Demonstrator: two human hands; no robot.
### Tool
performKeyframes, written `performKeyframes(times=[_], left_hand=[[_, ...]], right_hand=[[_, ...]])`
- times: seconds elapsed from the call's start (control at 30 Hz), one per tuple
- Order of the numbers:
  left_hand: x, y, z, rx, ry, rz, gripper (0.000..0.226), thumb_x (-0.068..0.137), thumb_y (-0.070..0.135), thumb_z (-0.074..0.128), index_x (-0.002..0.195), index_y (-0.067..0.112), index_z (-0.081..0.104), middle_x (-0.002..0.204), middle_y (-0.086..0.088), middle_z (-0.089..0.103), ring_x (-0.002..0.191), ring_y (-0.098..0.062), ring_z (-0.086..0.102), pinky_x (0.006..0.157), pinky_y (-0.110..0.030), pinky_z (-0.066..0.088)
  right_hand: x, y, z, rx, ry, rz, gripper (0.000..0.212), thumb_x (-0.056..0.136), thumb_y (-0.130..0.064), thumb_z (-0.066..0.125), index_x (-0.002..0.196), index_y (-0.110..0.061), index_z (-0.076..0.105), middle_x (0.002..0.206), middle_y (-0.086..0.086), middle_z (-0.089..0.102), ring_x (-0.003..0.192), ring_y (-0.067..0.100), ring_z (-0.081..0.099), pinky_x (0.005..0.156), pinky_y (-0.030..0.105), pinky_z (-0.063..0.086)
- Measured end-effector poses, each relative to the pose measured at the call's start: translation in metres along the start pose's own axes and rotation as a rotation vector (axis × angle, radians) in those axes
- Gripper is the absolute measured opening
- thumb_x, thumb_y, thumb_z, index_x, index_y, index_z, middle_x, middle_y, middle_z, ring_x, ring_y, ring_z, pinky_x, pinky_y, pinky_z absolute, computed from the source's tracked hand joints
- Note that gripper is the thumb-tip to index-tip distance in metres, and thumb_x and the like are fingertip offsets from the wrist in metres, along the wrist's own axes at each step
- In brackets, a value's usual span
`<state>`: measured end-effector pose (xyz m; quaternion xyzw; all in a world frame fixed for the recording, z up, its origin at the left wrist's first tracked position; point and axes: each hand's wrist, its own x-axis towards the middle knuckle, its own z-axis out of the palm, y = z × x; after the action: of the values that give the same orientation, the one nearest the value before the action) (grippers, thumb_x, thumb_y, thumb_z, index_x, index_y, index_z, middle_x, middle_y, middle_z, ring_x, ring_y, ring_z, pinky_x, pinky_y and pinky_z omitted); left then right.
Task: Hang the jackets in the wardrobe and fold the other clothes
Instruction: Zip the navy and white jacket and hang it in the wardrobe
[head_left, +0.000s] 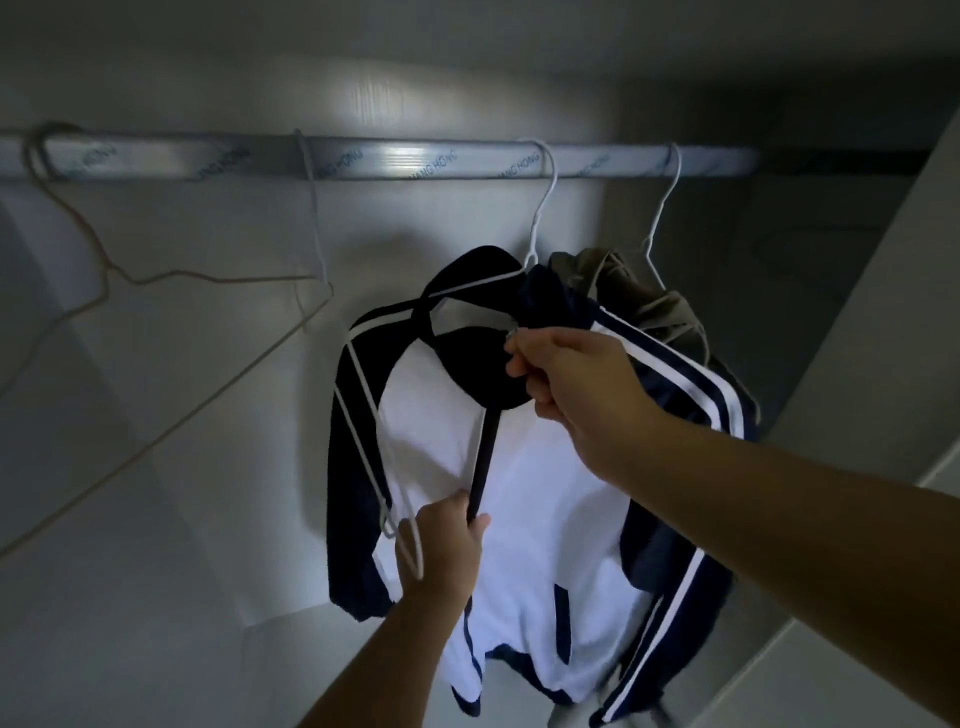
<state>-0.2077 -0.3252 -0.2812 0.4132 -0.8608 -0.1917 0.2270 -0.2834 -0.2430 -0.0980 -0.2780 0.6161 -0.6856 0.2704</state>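
Nearly done here: white-and-navy jacket (524, 493) is hung on a white hanger (544, 210) hooked over the rail (395, 161). Its collar (550, 306) is pinched by right hand (576, 395), zip strip (485, 457) gripped by left hand (447, 545) lower down. An olive garment (670, 306) is hung beside it. Folding not seen, judged outstanding.

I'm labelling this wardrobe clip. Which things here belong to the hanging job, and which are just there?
In the job: navy-and-white jacket, its white hanger, rail, left hand, right hand.
Just there: olive garment already hung, empty hangers on the left.
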Motion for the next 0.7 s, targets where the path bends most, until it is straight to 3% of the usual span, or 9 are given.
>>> performKeyframes(times=[0.1, 0.2, 0.33, 0.4, 0.47, 0.5, 0.6, 0.7], left_hand=[[0.006, 0.004, -0.002, -0.018, -0.015, -0.066, 0.024, 0.092, 0.039, 0.058, 0.1, 0.017, 0.065, 0.099, 0.0, 0.072, 0.093, -0.018, 0.067, 0.083, -0.032, 0.052], [0.004, 0.015, -0.006, -0.011, -0.011, -0.082, 0.026, 0.093, 0.041, 0.053, 0.103, 0.017, 0.061, 0.098, 0.001, 0.07, 0.092, -0.017, 0.066, 0.082, -0.031, 0.052], [-0.011, 0.025, -0.014, -0.133, -0.025, -0.105, 0.036, 0.095, 0.038, 0.049, 0.121, 0.013, 0.051, 0.115, -0.002, 0.065, 0.104, -0.017, 0.064, 0.089, -0.03, 0.051], [-0.019, 0.029, -0.021, -0.192, -0.155, -0.105, 0.027, 0.095, 0.033, 0.049, 0.114, 0.015, 0.047, 0.109, -0.001, 0.065, 0.096, -0.014, 0.064, 0.084, -0.028, 0.052], [-0.025, 0.037, -0.034, -0.198, -0.31, -0.106, 0.012, 0.094, 0.029, 0.047, 0.102, 0.019, 0.048, 0.093, 0.003, 0.063, 0.078, -0.008, 0.061, 0.067, -0.015, 0.048], [-0.026, 0.042, -0.041, -0.179, -0.385, -0.085, 0.013, 0.095, 0.027, 0.046, 0.102, 0.017, 0.05, 0.093, 0.002, 0.062, 0.078, -0.01, 0.062, 0.063, -0.013, 0.045], [-0.027, 0.06, -0.063, -0.142, -0.608, -0.049, 0.022, 0.095, 0.033, 0.047, 0.11, 0.018, 0.053, 0.114, -0.007, 0.061, 0.1, -0.022, 0.063, 0.08, -0.024, 0.051], [-0.027, 0.08, -0.09, -0.232, -0.901, -0.102, 0.02, 0.092, 0.034, 0.047, 0.094, 0.016, 0.055, 0.098, -0.008, 0.07, 0.073, -0.017, 0.063, 0.057, -0.02, 0.047]], right_hand=[[0.0, -0.007, 0.002, -0.029, -0.021, -0.006, 0.02, 0.096, -0.01, 0.054, 0.08, -0.006, 0.066, 0.057, -0.003, 0.06, 0.041, 0.005, 0.04, 0.04, 0.016, 0.033], [-0.003, -0.003, 0.005, -0.066, -0.049, -0.003, 0.021, 0.097, -0.013, 0.054, 0.081, -0.007, 0.066, 0.056, -0.004, 0.06, 0.043, 0.008, 0.04, 0.041, 0.017, 0.034], [0.002, -0.008, -0.004, -0.246, -0.115, -0.031, 0.021, 0.097, -0.013, 0.054, 0.082, -0.007, 0.067, 0.063, -0.003, 0.064, 0.045, 0.006, 0.046, 0.043, 0.014, 0.037], [0.007, -0.012, -0.012, -0.359, -0.151, -0.037, 0.021, 0.096, -0.013, 0.054, 0.08, -0.008, 0.067, 0.067, 0.0, 0.064, 0.044, -0.002, 0.05, 0.042, 0.01, 0.037], [0.014, -0.015, -0.023, -0.491, -0.19, -0.028, 0.021, 0.095, -0.015, 0.055, 0.078, -0.012, 0.067, 0.07, 0.0, 0.065, 0.044, -0.005, 0.052, 0.043, 0.008, 0.038], [0.017, -0.015, -0.029, -0.558, -0.193, -0.033, 0.021, 0.094, -0.016, 0.055, 0.077, -0.014, 0.067, 0.07, -0.001, 0.066, 0.047, -0.004, 0.054, 0.045, 0.01, 0.039], [0.033, -0.017, -0.051, -0.766, -0.066, -0.15, 0.021, 0.094, -0.015, 0.054, 0.08, -0.019, 0.069, 0.073, -0.007, 0.065, 0.064, 0.011, 0.06, 0.057, 0.011, 0.044], [0.047, -0.019, -0.082, -1.023, 0.092, -0.302, 0.018, 0.094, -0.017, 0.053, 0.098, -0.013, 0.07, 0.088, -0.002, 0.063, 0.083, 0.017, 0.062, 0.063, 0.005, 0.038]])
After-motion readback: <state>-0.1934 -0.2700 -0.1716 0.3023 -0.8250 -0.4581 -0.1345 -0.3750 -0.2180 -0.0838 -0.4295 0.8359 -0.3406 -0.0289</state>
